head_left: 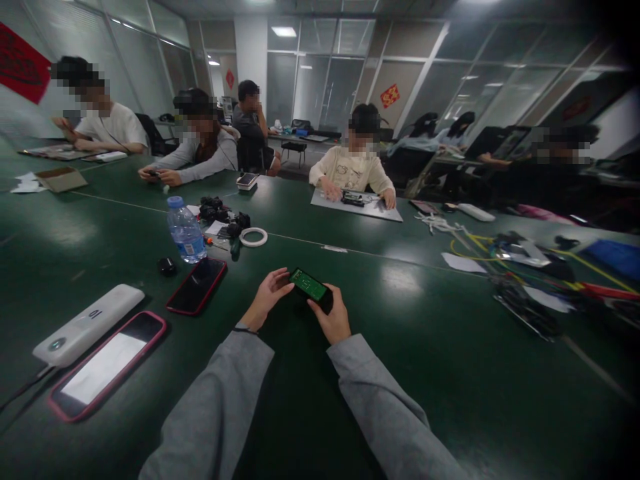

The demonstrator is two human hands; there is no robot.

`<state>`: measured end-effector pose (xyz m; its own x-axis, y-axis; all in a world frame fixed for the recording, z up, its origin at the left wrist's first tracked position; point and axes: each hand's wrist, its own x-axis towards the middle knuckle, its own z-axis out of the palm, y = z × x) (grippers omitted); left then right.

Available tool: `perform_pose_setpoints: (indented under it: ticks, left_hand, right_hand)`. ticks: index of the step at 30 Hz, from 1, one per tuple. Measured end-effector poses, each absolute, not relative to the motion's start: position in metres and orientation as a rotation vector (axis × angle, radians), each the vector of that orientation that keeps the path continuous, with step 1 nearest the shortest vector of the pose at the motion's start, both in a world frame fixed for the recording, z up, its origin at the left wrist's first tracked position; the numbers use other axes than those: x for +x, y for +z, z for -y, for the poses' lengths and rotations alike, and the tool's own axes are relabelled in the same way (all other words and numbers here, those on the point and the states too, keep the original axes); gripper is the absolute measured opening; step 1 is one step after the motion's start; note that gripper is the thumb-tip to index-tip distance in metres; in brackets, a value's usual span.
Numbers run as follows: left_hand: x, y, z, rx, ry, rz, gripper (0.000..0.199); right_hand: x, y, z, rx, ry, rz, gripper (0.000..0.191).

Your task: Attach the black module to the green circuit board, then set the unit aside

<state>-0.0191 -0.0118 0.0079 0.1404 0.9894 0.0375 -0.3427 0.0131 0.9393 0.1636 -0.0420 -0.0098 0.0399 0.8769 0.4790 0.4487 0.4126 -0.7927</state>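
A dark smartphone [310, 285] is held sideways above the green table, its lit screen mostly green with small light marks too fine to read. My left hand [270, 293] grips its left end, the thumb along the near edge and the fingers at the far side. At the other end my right hand [333, 319] has its thumb on the near edge, with the remaining fingers curled behind and partly hidden. Both wrists come out of grey sleeves, and a dark band circles the left one.
Left of my hands lie a red-edged phone [197, 288], a pink-cased phone [107, 367], a white power bank [90, 325] and a black case [167, 267]. A water bottle [186, 230] stands behind, near a white tape ring [253, 237]. Tangled cables [525, 267] cover the right. Several people sit around.
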Motion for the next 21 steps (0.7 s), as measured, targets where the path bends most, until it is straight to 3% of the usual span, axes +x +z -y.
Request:
perform_pose_setpoints:
  ticks: [21]
  left_hand:
    - [-0.020, -0.004, 0.003, 1.023, 1.241, -0.864, 0.039]
  right_hand:
    - [0.160, -0.011, 0.043, -1.166, 0.605, 1.687, 0.054]
